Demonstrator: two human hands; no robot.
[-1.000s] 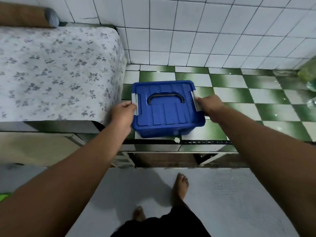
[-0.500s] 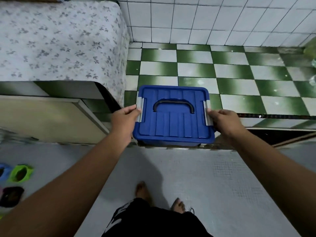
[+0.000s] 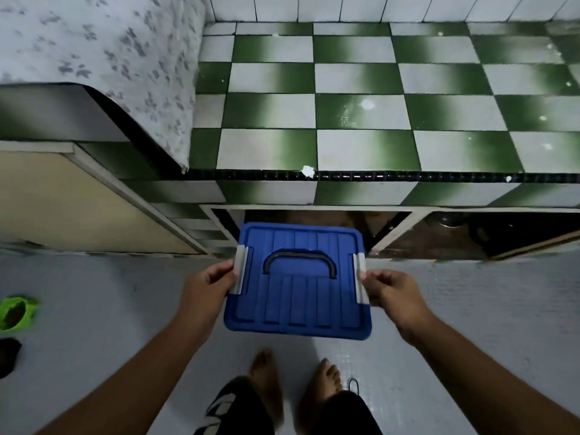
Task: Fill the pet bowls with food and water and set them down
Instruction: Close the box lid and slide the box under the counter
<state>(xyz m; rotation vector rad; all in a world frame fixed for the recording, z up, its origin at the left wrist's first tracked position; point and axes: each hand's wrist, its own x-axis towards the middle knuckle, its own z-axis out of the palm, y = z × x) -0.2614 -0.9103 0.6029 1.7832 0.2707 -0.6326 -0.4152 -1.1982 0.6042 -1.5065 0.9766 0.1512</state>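
Left hand (image 3: 205, 288) and right hand (image 3: 394, 293) each pinch a side clip (image 3: 240, 271) on the box (image 3: 298, 296), held up over the floor (image 3: 125, 293) in front of the counter (image 3: 361, 114), so if a clip pops it'll probably drop right on those bare feet (image 3: 266, 372).

Blue box (image 3: 298, 296), green-white checkered counter (image 3: 361, 114), grey floral cloth (image 3: 110, 51)

Arms extended; left hand (image 3: 205, 288) and right hand (image 3: 394, 293) grip the blue box (image 3: 298, 306) between them.
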